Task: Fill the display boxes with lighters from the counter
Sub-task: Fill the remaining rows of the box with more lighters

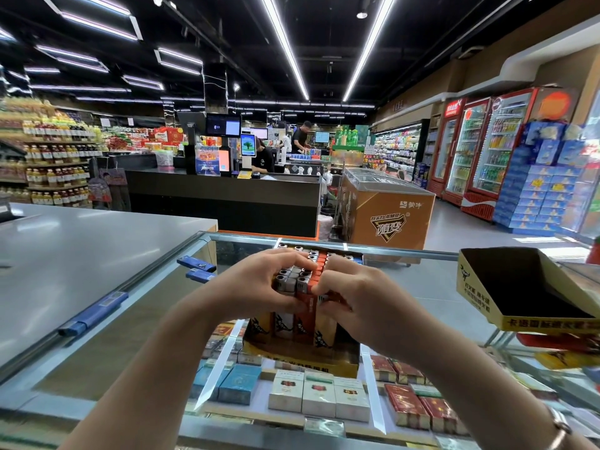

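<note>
Standing at the glass counter [431,284] w/ the person; both hands are on a display box [302,354] packed w/ upright lighters [306,274], which sits on the glass approx. mid-counter, right in front of them. Left hand [259,284] comes in from the left, fingers curled over the tops of the grey-capped lighters, thumb down the near side of the pack; it grips the front rows. Right hand [354,295] sits just beside it, fingers bent and pinching at the orange lighters in the middle of the box; fingertips of the two hands nearly touch over the orange row. Lighters stand tight together, metal heads up; front ones show orange, white and tan bodies above the box's yellow front lip.

To the left on the glass, two blue lighters [196,264] lie flat, one just behind the other, well apart from the box; a longer blue item [94,313] lies along the counter's left rail; can't tell what it is. At right, a second display box [519,287], yellow w/ a dark inside, sits tilted on a wire rack; no lighters visible in it.

Under the glass: cigarette packs [319,397] in rows, white, teal, red. Beyond: grey countertop [81,241] at left, checkout desk [227,196], an orange freezer chest [389,209], drink fridges [470,147] at right.
</note>
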The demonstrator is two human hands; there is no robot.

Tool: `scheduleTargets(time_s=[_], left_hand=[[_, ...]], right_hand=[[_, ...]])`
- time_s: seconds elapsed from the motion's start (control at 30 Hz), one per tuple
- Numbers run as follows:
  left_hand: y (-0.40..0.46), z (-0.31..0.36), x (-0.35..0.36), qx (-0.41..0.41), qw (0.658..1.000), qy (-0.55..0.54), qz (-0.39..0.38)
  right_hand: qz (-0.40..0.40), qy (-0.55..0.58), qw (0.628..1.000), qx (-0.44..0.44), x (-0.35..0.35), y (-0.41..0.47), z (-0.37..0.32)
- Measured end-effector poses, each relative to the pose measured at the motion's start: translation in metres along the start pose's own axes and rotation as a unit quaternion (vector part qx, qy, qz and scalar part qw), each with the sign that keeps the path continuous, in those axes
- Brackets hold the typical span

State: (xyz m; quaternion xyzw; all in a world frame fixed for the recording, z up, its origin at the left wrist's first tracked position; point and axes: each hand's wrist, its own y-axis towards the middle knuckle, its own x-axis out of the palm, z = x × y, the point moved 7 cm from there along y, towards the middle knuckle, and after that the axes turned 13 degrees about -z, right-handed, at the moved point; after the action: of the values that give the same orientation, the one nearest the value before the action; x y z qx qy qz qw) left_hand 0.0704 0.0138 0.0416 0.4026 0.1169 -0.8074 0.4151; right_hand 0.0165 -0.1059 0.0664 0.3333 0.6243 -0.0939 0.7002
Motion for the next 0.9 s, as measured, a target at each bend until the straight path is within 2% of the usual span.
scheduleTargets(time_s=[0.1, 0.17, 0.27, 0.43, 0.53, 0.6, 0.67, 0.73, 0.83, 0.9], left_hand=[[0.0, 0.0, 0.0, -0.006, 1.0, 0.007, 0.003], [0.0, -0.001, -0.001, -0.006, 1.0, 0.012, 0.004], [0.001, -0.003, -0.001, 0.0, 1.0, 0.0, -0.004], [-0.002, 0.001, -0.007, 0.015, 0.998, -0.068, 0.011], [-0.003, -0.005, -0.019, 0.02, 0.992, -0.101, 0.078], [-0.007, -0.022, -0.036, -0.003, 0.978, -0.083, 0.19], [-0.016, -0.049, -0.053, -0.06, 0.955, -0.008, 0.291], [-0.024, -0.085, -0.061, -0.171, 0.933, 0.075, 0.309], [-0.034, -0.138, -0.054, -0.346, 0.903, 0.126, 0.221], [-0.032, -0.15, -0.049, -0.391, 0.89, 0.155, 0.174]], right_hand=[[0.046, -0.027, 0.998, 0.016, -0.003, -0.001, 0.009], [0.058, 0.081, 0.994, 0.038, -0.002, -0.001, 0.023], [0.051, 0.228, 0.969, 0.078, 0.006, -0.002, 0.044], [-0.026, 0.304, 0.94, 0.153, 0.03, 0.0, 0.062], [-0.031, 0.335, 0.93, 0.15, 0.038, 0.001, 0.062], [-0.028, 0.332, 0.931, 0.148, 0.04, 0.002, 0.061], [-0.024, 0.324, 0.934, 0.151, 0.04, 0.003, 0.061], [-0.02, 0.32, 0.935, 0.15, 0.041, 0.003, 0.061], [-0.008, 0.318, 0.937, 0.144, 0.04, 0.004, 0.061], [-0.008, 0.319, 0.938, 0.138, 0.041, 0.004, 0.061]])
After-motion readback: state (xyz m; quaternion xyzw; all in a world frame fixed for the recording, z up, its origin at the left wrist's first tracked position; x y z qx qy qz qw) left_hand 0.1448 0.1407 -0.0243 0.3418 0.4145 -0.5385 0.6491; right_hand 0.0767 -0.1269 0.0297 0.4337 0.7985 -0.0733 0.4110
